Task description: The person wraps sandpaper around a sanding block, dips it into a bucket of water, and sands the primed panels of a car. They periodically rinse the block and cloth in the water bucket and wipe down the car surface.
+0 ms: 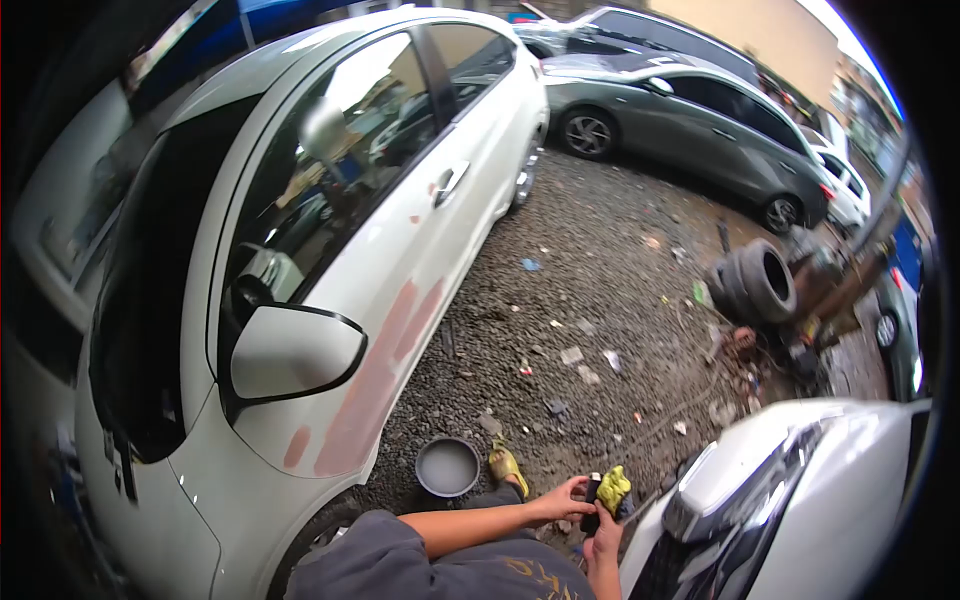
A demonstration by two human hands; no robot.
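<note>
Low in front of my body, my left hand and my right hand come together around a small black block. The left fingers pinch it from one side; the right hand grips its lower end. A crumpled yellow-green cloth bunches up against the block, above the right hand. Whether the cloth is wrapped on the block or only pressed to it is hidden. Left of my hands, a round basin of greyish liquid stands on the gravel, beside my foot in a yellowish clog.
A white car on the left has pinkish patches on its door, with its mirror jutting out. Another white car's front is close at right. Stacked tires, litter and a grey sedan lie beyond.
</note>
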